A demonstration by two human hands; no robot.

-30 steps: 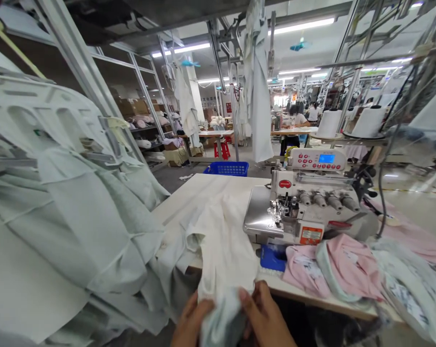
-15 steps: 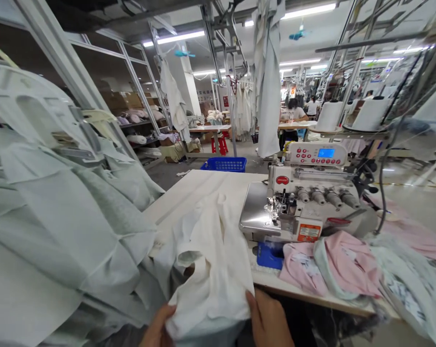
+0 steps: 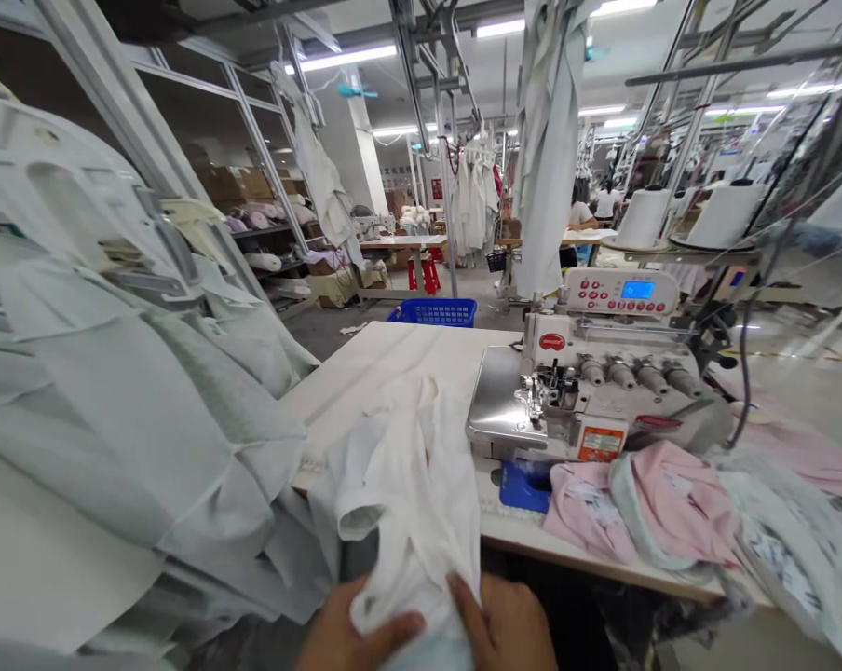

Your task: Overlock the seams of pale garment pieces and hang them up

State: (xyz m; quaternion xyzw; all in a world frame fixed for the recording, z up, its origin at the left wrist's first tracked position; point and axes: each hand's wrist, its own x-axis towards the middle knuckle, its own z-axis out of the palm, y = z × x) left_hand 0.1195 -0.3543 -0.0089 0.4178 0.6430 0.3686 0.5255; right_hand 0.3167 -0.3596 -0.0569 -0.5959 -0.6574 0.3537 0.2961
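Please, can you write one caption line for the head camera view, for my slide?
Left hand and right hand hold a white knit garment beside an overlock sewing machine.

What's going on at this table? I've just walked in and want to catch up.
A person's left hand and right hand hold a white knit garment on a white-topped sewing table, just left of an overlock sewing machine. Pink garments lie piled at the machine's front right, and a large mass of pale grey-green fabric fills the left side.
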